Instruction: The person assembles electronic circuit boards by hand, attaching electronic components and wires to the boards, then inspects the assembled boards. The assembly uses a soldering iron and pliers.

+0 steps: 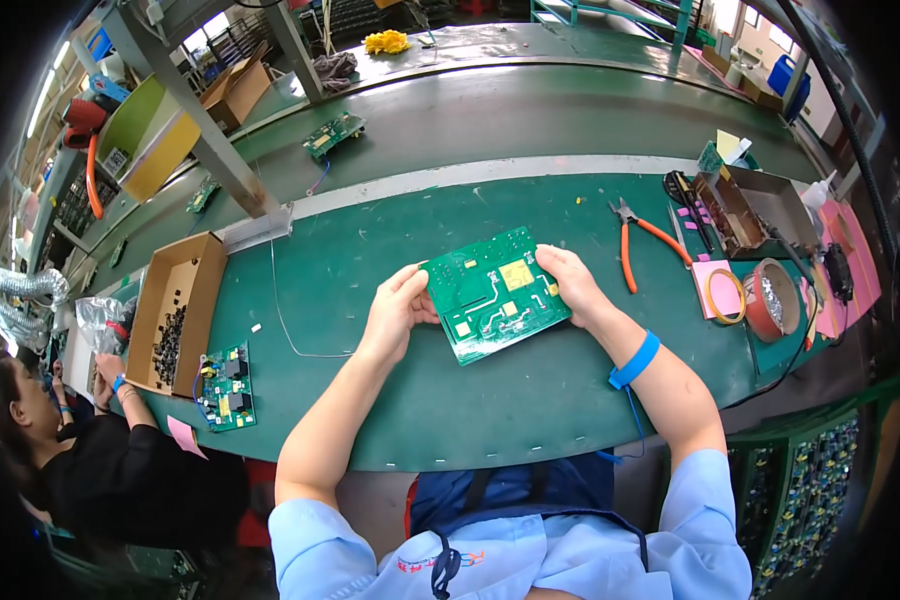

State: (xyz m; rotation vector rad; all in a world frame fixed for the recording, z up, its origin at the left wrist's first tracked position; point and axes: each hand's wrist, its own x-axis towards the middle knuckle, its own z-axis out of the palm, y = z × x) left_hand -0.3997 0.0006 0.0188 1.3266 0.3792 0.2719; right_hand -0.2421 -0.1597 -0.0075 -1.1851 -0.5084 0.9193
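Between my two hands I hold a green circuit board (495, 293) above the green bench mat. Its upward face shows solder traces and several yellowish patches; the other face is hidden. My left hand (402, 308) grips the left edge, thumb on top. At the upper right edge my right hand (570, 280) pinches the board, and a blue wrist strap (635, 360) with a cord circles that forearm. Another circuit board (227, 388), with parts facing up, lies at the left of the bench beside a cardboard box (208, 285) of small black parts.
Orange-handled pliers (628, 255) lie open to the right, near a tape roll (773, 300) and a brown parts box (740, 215). A thin wire (282, 320) curves across the mat. Beyond the bench, a conveyor (530, 120) carries a board (334, 133). A co-worker (120, 450) sits at left.
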